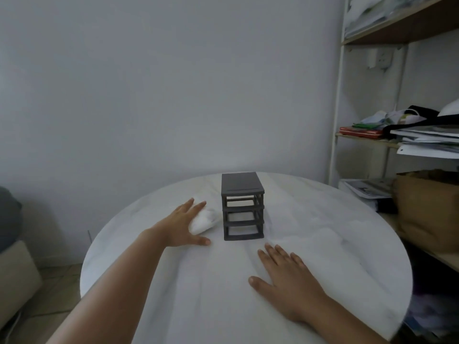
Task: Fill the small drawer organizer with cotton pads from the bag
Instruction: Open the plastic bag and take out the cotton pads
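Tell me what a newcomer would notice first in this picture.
The dark grey drawer organizer stands out, upright at the middle of the white round table. Just left of it, the left hand rests on a white bag; the right hand lies flat on the table nearer the camera.

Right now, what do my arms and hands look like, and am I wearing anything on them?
Nothing worn that I can see. The left hand and right hand have no gloves and no visible rings. The left forearm and right forearm show no sleeve, watch or bracelet up to the picture's edge. The picture is too soft to judge the fingernails.
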